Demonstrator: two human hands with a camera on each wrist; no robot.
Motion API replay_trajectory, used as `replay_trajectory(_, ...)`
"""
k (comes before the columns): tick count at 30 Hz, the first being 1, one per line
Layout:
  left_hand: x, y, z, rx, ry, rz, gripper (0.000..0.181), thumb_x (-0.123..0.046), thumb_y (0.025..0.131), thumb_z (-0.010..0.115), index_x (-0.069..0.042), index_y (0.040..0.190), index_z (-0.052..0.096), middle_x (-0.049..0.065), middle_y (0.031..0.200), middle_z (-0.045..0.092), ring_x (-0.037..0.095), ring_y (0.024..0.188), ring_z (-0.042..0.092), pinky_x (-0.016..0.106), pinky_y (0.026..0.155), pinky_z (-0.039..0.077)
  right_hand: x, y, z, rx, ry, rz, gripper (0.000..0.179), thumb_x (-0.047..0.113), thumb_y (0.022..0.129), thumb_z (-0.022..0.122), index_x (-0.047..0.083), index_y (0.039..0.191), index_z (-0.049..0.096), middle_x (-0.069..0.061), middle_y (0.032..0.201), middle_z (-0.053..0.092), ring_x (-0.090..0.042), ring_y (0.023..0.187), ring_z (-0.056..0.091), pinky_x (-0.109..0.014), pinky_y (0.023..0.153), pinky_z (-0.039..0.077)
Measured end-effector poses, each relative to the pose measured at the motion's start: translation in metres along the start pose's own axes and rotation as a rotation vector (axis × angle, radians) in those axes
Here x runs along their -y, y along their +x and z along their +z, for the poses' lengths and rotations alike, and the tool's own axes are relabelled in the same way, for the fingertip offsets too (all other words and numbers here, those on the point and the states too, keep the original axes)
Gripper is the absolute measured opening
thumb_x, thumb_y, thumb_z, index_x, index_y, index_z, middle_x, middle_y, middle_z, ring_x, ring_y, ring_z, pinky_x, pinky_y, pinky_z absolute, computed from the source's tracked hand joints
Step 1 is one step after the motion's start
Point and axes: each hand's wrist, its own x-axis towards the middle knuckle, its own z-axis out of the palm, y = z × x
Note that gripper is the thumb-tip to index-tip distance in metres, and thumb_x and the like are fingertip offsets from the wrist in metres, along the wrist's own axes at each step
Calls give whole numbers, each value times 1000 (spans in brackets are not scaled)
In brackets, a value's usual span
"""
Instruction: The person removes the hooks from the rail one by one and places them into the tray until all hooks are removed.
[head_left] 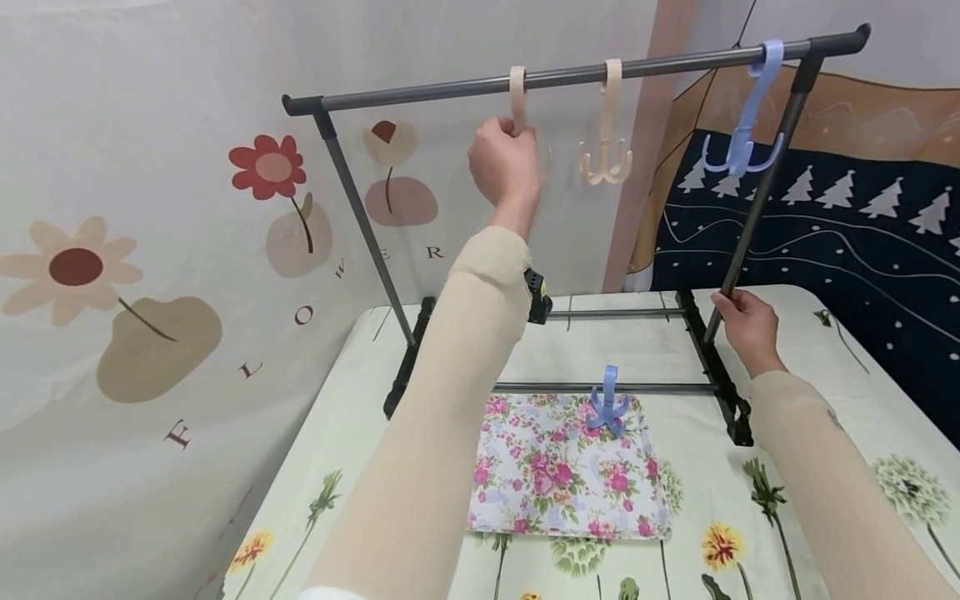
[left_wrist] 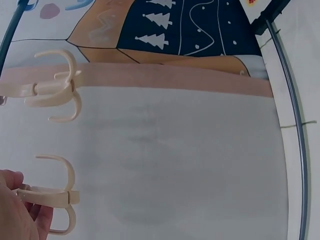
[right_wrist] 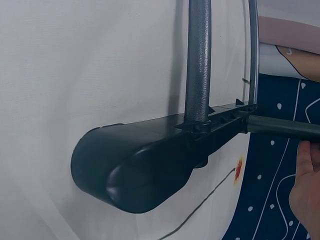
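My left hand (head_left: 507,167) is raised to the top rail (head_left: 420,93) of a dark metal rack and grips a beige multi-prong hook (head_left: 517,93) hung over it. In the left wrist view the prongs of that hook (left_wrist: 69,198) stick out past the fingers. Just right of it hangs a second beige hook (head_left: 612,108), free of the hand. A blue hook (head_left: 750,117) hangs at a slant near the rail's right end. Low on the rack's right post (head_left: 759,196), my right hand (head_left: 752,332) holds the tube between thumb and fingers.
On the table lies a folded floral cloth (head_left: 551,487), with another blue hook (head_left: 609,408) at its upper right. The rack's black base foot (right_wrist: 145,160) and lower crossbars stand on the flowered tablecloth (head_left: 337,467). Printed curtains (head_left: 187,208) hang behind and to the left.
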Motion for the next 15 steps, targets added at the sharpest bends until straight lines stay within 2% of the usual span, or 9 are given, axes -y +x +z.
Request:
replay_trajectory(7, -7, 7, -7, -5, 49, 42, 12, -19, 94, 68, -11, 101, 74, -1, 95, 73, 13, 84, 64, 26, 72, 49, 0, 1, 1, -4, -4, -6, 58, 47, 103, 47, -1, 133, 57, -22, 129, 60, -27, 109, 51, -43, 90, 41)
replay_trajectory(12, -12, 13, -12, -7, 67, 16, 12, -17, 93, 67, -13, 98, 75, -1, 94, 73, 13, 84, 65, 25, 71, 50, -1, 0, 3, 4, 6, -2, 58, 47, 103, 46, -1, 134, 57, -23, 131, 59, -31, 114, 52, -45, 92, 41)
replay_trajectory(15, -14, 15, -14, -17, 76, 7, 10, -16, 92, 67, -13, 96, 75, -2, 92, 73, 13, 84, 66, 25, 71, 50, -1, -1, 3, 6, -2, -5, 57, 46, 103, 46, -1, 134, 57, -22, 130, 59, -29, 112, 52, -42, 89, 41)
